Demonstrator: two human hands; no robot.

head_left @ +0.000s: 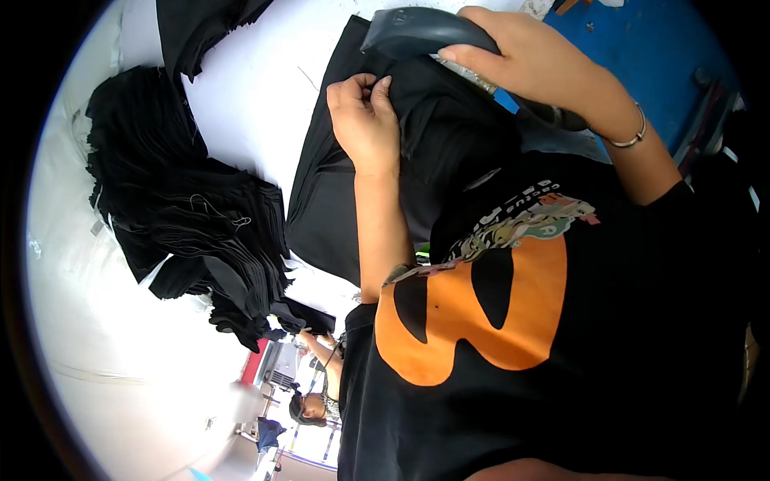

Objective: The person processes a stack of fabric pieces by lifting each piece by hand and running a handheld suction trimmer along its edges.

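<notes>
My right hand (529, 60), with a bracelet at the wrist, grips a dark grey handheld device (425, 32) at the top of the view. The device's wide end is over the upper edge of some folded black fabric (337, 208). My left hand (365, 120) rests on this fabric just below the device, its fingers curled and thumb close to the index finger, pressing or pinching the cloth. The fabric lies on a white table (249, 120) and reaches toward my black shirt with its orange print.
A thick stack of black fabric pieces (192, 200) hangs at the left, with loose threads on it. More black cloth (200, 32) lies at the top left. A blue surface (642, 56) is at the upper right. Another person (314, 405) is at the lower left, beyond the stack.
</notes>
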